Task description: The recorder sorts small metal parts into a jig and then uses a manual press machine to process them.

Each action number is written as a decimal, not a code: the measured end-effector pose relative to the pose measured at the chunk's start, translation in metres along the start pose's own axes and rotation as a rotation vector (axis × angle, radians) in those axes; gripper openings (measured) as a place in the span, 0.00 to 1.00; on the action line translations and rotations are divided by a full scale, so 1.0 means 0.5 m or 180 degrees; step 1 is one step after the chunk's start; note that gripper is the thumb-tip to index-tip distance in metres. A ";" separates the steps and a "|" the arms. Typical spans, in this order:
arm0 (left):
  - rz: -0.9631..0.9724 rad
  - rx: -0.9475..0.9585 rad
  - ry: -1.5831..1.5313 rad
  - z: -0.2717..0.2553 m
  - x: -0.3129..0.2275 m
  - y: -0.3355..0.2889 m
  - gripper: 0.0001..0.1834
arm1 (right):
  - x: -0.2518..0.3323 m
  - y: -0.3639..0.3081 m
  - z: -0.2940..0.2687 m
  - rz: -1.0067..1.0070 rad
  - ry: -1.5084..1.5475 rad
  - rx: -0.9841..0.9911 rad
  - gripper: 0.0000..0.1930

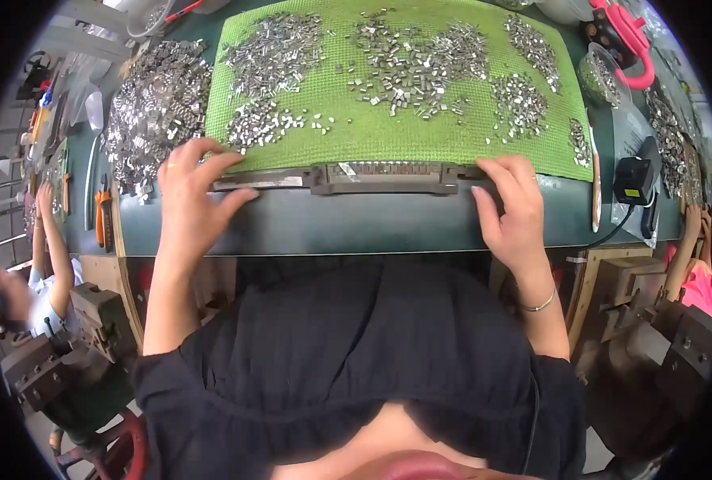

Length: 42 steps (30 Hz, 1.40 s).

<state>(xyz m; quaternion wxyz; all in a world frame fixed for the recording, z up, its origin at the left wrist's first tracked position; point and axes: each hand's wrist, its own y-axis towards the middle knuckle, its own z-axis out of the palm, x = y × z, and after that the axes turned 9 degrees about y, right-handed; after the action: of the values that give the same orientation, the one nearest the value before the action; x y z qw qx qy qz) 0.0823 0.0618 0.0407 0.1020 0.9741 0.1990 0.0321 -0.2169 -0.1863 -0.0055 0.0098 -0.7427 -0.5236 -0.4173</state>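
Observation:
A long, narrow dark bar fixture [388,189] lies along the near edge of a green textured mat. Its raised middle part holds a row of small shiny metal pieces [388,170]. My left hand [189,190] grips the bar's left end, fingers on the far side and thumb on the near side. At the opposite end, my right hand [516,204] holds the bar in the same way, its palm hiding the tip. Several piles of small metal pieces [420,68] are spread over the green mat [308,148] beyond the bar.
A heap of metal parts [160,104] lies left of the mat, near orange-handled pliers [103,212]. On the right are a black adapter [634,180] with a cable, a tub of parts [600,76] and a pink-handled pot [620,40]. People work on both sides.

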 end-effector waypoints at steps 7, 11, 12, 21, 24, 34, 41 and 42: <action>-0.0052 -0.0484 0.0362 0.055 0.015 -0.047 0.19 | -0.011 0.014 0.009 -0.0064 -0.0234 -0.0038 0.12; 0.0039 -0.0376 -0.0514 -0.072 0.009 -0.055 0.20 | -0.010 0.017 0.018 -0.0091 -0.0345 -0.0001 0.12; 0.0446 -0.0577 -0.0649 -0.110 -0.007 -0.041 0.20 | -0.008 0.014 0.018 -0.0084 -0.0375 0.0029 0.12; 0.1508 -0.0395 -0.1473 0.015 -0.280 0.150 0.14 | -0.006 0.018 0.016 -0.0152 -0.0336 -0.0001 0.12; 0.1232 -0.0022 -0.1086 0.054 -0.282 0.141 0.13 | -0.005 0.016 0.011 -0.0125 -0.0327 -0.0008 0.12; 0.0945 -0.0623 -0.1066 0.056 -0.279 0.070 0.18 | 0.007 0.111 0.004 0.0079 0.0540 0.0298 0.06; 0.1118 -0.0020 -0.0777 0.050 -0.267 0.097 0.22 | -0.020 0.151 0.044 0.0474 -0.0951 0.0071 0.11; 0.1136 0.0056 -0.0828 0.042 -0.264 0.111 0.24 | -0.021 0.149 0.047 0.0382 -0.1054 -0.0019 0.10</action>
<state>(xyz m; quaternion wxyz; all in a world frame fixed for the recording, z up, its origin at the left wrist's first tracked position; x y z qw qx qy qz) -0.0157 -0.0443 0.0290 0.1110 0.9907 0.0089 -0.0780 -0.1450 -0.2173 0.0038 -0.0538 -0.8312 -0.4716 -0.2895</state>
